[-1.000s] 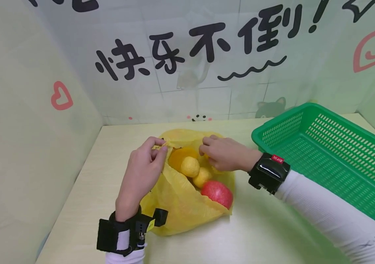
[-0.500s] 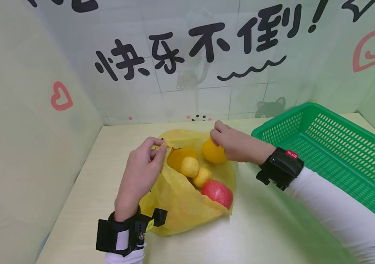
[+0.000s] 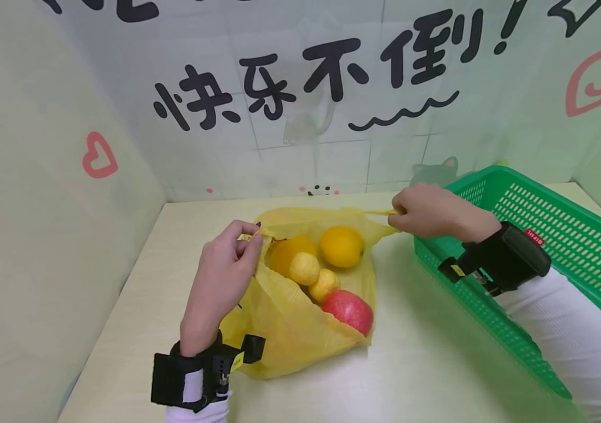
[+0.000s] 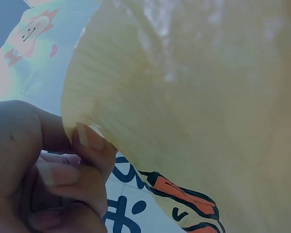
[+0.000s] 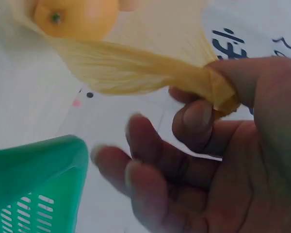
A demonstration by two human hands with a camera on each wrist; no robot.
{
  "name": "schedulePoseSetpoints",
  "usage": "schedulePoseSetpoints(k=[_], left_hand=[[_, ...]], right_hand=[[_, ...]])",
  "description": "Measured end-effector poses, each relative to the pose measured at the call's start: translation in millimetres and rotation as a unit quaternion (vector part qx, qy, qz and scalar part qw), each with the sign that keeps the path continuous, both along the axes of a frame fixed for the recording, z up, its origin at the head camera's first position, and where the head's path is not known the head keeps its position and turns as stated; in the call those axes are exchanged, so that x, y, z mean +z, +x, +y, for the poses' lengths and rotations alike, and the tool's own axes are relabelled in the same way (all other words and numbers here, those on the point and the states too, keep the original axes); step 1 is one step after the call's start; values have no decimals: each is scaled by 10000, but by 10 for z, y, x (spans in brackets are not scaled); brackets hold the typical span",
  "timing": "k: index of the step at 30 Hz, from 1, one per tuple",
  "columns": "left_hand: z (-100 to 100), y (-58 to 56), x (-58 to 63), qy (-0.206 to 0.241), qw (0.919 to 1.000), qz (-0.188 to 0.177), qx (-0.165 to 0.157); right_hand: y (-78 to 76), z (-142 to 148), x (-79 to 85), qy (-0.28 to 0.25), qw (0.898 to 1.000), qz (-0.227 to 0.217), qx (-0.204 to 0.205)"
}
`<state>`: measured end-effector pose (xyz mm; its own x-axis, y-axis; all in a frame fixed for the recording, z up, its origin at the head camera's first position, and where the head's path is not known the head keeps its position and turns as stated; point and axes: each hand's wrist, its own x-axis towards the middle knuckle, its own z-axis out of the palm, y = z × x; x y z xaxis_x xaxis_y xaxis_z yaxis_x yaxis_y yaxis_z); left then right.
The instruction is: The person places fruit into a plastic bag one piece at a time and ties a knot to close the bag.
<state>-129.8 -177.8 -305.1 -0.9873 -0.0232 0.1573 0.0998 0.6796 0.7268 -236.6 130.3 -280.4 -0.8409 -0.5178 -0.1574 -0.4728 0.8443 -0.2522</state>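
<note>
A yellow plastic bag [image 3: 289, 335] lies on the table with its mouth spread toward the right. Inside it show an orange [image 3: 341, 247], a second orange fruit [image 3: 283, 256] partly covered, two small yellow fruits [image 3: 304, 268] and a red apple-like fruit [image 3: 348, 311]. My left hand [image 3: 226, 270] pinches the bag's edge at its upper left; in the left wrist view the plastic [image 4: 184, 97] fills most of the picture. My right hand [image 3: 437, 211] pinches a gathered corner of the bag [image 5: 136, 73], drawn out to the right and stretched, between thumb and forefinger.
A green perforated basket [image 3: 559, 235] stands on the right of the table, partly beneath my right forearm. Behind the pale wooden table [image 3: 173, 247] rises a wall [image 3: 300, 158] with black lettering. Another wall [image 3: 41, 235] borders the left side.
The right hand has moved right from over the bag's opening, pulling the bag's edge outward and uncovering the orange. The left hand keeps its hold almost unmoved.
</note>
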Motion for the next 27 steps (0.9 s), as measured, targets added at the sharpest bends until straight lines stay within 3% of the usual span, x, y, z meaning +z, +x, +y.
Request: schedulePoseSetpoints(k=[4, 6, 17, 21, 24, 27], left_hand=[[7, 5, 2, -20, 9999, 94, -38], [16, 10, 2, -52, 9998, 156, -82], [93, 35, 22, -73, 9984, 463, -324], [161, 64, 38, -315, 9941, 869, -560], [267, 110, 47, -515, 9783, 1837, -805], [443, 179, 51, -897, 9454, 2888, -1217]], right_hand=[[-39, 49, 72, -475, 9953, -844, -7], [-61, 70, 90, -653, 9923, -1044, -105], [-176, 246, 124, -1062, 9877, -978, -601], [-186, 238, 111, -1022, 9893, -830, -626], [-181, 215, 110, -924, 9909, -722, -659], [-184, 189, 113, -837, 9917, -662, -717]])
